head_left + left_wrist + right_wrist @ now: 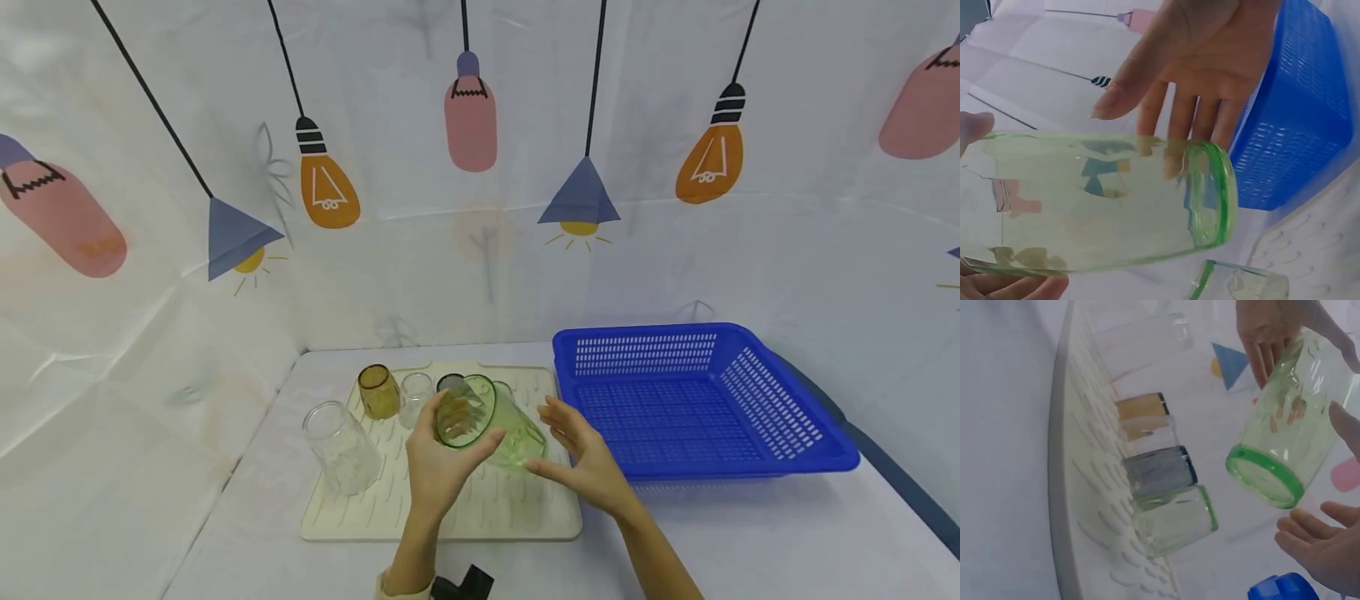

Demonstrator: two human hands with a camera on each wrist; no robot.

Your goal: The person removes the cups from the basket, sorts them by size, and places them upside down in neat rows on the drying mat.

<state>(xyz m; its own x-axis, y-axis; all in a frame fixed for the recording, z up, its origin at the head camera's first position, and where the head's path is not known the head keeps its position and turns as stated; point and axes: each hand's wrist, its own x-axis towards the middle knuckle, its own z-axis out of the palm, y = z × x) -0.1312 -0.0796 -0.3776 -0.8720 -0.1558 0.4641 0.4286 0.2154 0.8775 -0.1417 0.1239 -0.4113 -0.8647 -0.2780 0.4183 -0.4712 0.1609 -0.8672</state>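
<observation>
My left hand (438,471) grips a large pale green glass tumbler (521,433) near its mouth, tilted above a cream drying mat (450,517). Beside the tumbler's thick base, my right hand (588,467) is apart from it, fingers extended and thumb spread. In the left wrist view the right palm (1216,69) faces the tumbler (1097,206). On the mat stand a tall clear glass (345,454), an amber glass (378,393) and a small clear glass (415,402). A dark grey glass (1160,470) and a small green glass (1175,522) complete their row.
A blue perforated plastic basket (645,454) sits to the right of the mat on the white table (247,533). White sheeting (420,275) printed with lamps hangs behind and to the left. Part of a black object (465,583) shows at the bottom edge, beside the left wrist.
</observation>
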